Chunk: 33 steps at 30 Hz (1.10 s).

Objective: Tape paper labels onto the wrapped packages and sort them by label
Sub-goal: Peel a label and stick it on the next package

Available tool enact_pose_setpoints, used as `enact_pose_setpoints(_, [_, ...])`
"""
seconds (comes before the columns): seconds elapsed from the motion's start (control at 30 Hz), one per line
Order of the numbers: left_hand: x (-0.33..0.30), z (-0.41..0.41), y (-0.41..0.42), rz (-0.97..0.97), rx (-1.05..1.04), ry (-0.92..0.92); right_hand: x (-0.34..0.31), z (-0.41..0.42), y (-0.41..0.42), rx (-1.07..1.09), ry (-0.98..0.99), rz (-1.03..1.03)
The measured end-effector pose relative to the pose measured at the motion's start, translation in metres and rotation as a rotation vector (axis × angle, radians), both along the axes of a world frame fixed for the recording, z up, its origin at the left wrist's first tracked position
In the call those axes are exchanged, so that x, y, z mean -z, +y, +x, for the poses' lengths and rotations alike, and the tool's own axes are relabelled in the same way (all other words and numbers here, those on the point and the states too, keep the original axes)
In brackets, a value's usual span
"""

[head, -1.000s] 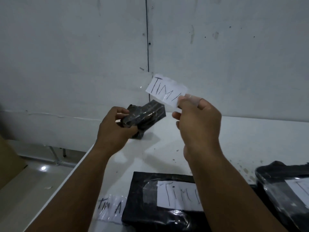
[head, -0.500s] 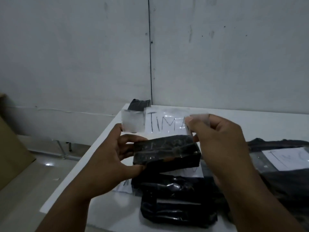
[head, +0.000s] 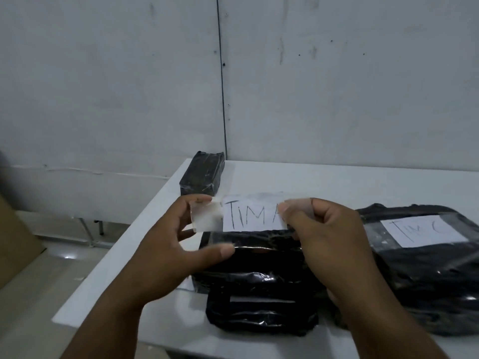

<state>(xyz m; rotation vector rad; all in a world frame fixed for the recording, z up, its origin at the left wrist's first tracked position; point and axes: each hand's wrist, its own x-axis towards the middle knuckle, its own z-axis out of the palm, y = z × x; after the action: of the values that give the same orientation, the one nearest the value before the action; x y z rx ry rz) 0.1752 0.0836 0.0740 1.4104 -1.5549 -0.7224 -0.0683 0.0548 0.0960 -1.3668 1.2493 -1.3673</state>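
A white paper label (head: 252,215) reading "TIM A", with clear tape at both ends, stands upright just behind a small black wrapped package (head: 259,246). My right hand (head: 326,237) pinches the label's right tape end. My left hand (head: 178,244) holds the package's left end, thumb on its near face, fingertips at the left tape end (head: 207,216). This package rests over another black package (head: 261,314) near the table's front edge.
On the right lies a larger black package (head: 427,275) labelled "TIM C" (head: 425,230). A small unlabelled black package (head: 202,174) sits at the white table's (head: 337,182) far left corner, against the wall. Brown cardboard (head: 15,237) stands off the table's left side.
The label came down from in front of the wall and now stretches between both hands behind the package. The left hand brought the package down over the lower package.
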Motion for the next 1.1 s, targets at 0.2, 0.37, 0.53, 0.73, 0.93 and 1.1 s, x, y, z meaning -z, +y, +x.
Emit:
enact_pose_setpoints(0.2, [-0.009, -0.012, -0.001, -0.078, -0.253, 0.082, 0.000, -0.002, 0.000, 0.014, 0.009, -0.011])
enact_pose_setpoints(0.37, [-0.013, -0.015, -0.006, -0.090, -0.376, 0.110, 0.003, -0.005, -0.001, 0.062, 0.127, -0.060])
enact_pose_setpoints(0.53, [-0.013, -0.016, -0.009, -0.052, -0.389, 0.071, 0.002, -0.007, -0.002, 0.114, 0.216, -0.126])
enact_pose_setpoints(0.73, [-0.013, -0.017, -0.010, -0.027, -0.415, 0.073, 0.007, -0.009, -0.005, 0.118, 0.205, -0.058])
enact_pose_setpoints(0.93, [-0.007, -0.016, -0.011, 0.018, -0.420, 0.046, 0.010, -0.011, -0.005, 0.115, 0.288, -0.061])
enact_pose_setpoints(1.1, [-0.004, -0.015, -0.012, 0.040, -0.402, 0.028, 0.015, -0.012, -0.004, 0.121, 0.347, -0.050])
